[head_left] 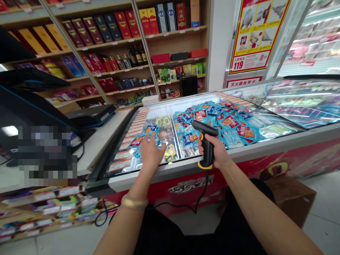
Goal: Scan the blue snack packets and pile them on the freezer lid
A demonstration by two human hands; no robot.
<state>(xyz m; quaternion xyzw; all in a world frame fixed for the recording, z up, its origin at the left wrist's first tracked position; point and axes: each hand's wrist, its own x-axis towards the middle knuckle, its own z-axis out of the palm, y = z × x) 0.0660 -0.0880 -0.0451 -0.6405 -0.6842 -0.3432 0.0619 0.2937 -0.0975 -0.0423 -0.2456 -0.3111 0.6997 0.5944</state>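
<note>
Wall shelves [147, 47] hold boxes [101, 29] and bottles [137, 56]; poster [257, 39] at their right; cardboard carton [296, 200] on tiled floor [322, 226].

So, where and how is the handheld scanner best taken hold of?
Probably by the scanner's black handle, coming from the person's right, as the right hand holds it. The handle stands nearly upright and is slim enough to wrap, between the wider head above and the yellow-edged base, where the cable hangs.

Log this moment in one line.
left hand: open, by smaller packet pile | right hand: gripping barcode scanner | larger packet pile: on freezer top
</note>
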